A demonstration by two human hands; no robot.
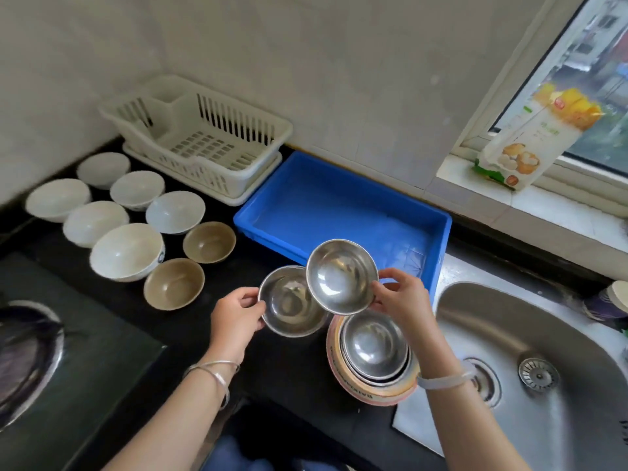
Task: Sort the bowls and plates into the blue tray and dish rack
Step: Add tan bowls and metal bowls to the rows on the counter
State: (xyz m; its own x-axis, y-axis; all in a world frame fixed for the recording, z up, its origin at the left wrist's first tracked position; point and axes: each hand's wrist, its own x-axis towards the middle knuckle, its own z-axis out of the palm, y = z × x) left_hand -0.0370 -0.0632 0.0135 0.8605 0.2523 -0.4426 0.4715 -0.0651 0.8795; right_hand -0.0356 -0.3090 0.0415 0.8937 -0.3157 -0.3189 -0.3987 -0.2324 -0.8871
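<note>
Item: upper steel bowl. Right hand pinches rim, right edge; mouth tilted toward camera. Round, no long axis. Overlaps lower steel bowl, rim pinched by left hand. Both held above counter, near tray's front wall. Blue tray directly beyond, empty; right hand nearer. Dish rack farther, back left.

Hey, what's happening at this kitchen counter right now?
A person is sorting dishes by hand. The left hand grips one steel bowl by its rim, and the right hand grips a second steel bowl beside it. Below them, a stack of steel bowls sits nested on plates. Six white bowls and two brown bowls sit on the counter to the left. The blue tray and dish rack hold no dishes yet.
</note>
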